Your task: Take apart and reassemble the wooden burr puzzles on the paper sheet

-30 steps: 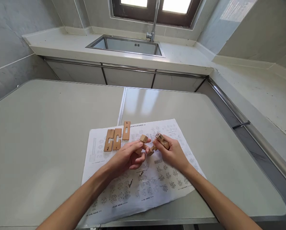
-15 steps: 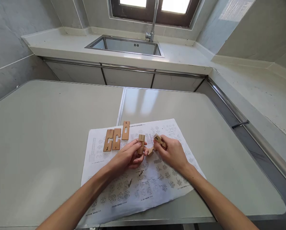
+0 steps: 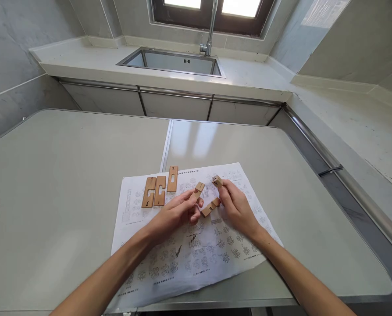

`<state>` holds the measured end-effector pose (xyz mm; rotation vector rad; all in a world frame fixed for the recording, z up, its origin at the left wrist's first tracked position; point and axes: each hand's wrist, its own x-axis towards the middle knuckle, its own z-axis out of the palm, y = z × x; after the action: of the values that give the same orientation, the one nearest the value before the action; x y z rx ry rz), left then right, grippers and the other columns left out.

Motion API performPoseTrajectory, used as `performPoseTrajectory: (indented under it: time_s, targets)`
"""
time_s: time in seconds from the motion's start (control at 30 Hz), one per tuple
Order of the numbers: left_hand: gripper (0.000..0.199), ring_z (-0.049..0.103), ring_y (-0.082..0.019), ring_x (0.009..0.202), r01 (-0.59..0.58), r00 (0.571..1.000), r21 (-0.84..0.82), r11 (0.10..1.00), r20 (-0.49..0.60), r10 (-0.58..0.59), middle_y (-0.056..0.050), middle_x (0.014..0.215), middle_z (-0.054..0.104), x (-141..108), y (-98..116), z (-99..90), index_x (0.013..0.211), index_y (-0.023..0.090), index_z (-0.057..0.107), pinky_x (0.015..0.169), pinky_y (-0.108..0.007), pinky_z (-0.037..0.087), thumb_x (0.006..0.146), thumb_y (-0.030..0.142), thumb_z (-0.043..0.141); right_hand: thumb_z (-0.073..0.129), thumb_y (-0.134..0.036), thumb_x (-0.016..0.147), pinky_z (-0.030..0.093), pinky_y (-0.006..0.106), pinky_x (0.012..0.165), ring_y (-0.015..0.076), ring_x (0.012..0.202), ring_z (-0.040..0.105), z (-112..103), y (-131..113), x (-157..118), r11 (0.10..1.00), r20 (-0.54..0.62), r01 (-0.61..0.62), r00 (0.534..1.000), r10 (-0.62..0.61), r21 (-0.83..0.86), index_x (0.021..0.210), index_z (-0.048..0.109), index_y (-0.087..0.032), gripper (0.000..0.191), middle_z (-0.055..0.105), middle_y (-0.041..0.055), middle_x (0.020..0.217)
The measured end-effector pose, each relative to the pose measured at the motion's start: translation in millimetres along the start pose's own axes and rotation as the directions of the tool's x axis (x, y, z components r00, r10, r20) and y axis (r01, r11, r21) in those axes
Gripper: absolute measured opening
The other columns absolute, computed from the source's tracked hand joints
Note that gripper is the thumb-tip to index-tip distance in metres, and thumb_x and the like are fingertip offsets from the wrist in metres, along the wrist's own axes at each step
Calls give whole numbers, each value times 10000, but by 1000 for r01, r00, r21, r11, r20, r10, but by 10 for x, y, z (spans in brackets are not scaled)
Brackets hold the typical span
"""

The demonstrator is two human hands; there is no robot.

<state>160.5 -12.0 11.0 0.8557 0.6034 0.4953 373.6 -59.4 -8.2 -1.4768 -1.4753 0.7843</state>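
My left hand (image 3: 179,210) is closed around a notched wooden puzzle piece (image 3: 200,187), whose squared end sticks up past the fingers. Between the thumb and fingers of my right hand (image 3: 238,205) is another wooden block (image 3: 216,181) with a 3 marked on its end. A third notched wooden piece (image 3: 210,208) lies on the printed sheet (image 3: 169,289) between the hands. To the left are two flat wooden pieces with cut-outs, one marked 1 (image 3: 159,191) and a neighbouring slotted plate (image 3: 148,193). The plate marked 2 (image 3: 172,179), with an oval hole, lies behind them.
The sheet covered in small diagrams lies on a pale table (image 3: 67,184) with a seam down its middle. Beyond the table stands a counter with a steel sink (image 3: 176,62) and a faucet (image 3: 206,47). Another counter (image 3: 354,118) runs along the right.
The piece in my left hand has tilted to the right. My right hand has turned its block so the numbered end faces me, and more of the piece lying between them shows.
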Motion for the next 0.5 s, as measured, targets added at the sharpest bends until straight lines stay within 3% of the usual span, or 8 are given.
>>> performPoseTrajectory:
  time_s: [0.07,0.13,0.33,0.5]
  targets:
    - [290,576,-115,741,-60,998,82,995,40,57,-63,1028,597,-2,6,13,1102,145,666,735,-279,478,1008,420,657,494,-469,1080,471,333,715,187,661,560,9,22,-8,998,22,-19,1000,18,63,1376,590,-234,391,609,-17,769]
    - [357,659,-163,824,-92,994,138,986,70,83,-96,1096,632,-1,7,21,1174,148,668,793,-316,509,1028,472,627,567,-478,1053,487,330,701,175,645,587,8,29,-14,989,22,-51,999,48,138,1426,550,-234,447,674,-10,812]
    - [416,727,-200,830,-89,996,228,970,46,81,-134,1161,695,-7,-7,40,1224,163,656,807,-357,564,1049,530,570,661,-536,993,491,325,649,168,582,592,-22,-21,-26,983,-5,-47,999,49,176,1084,664,-237,313,695,-17,702]
    - [428,726,-190,799,-95,995,293,951,62,80,-123,1137,725,-20,-10,77,1227,172,650,808,-344,577,1046,551,565,530,-594,1048,458,323,646,182,629,564,12,-15,-65,994,-1,-18,1000,18,108,1037,710,-237,400,627,-12,679]
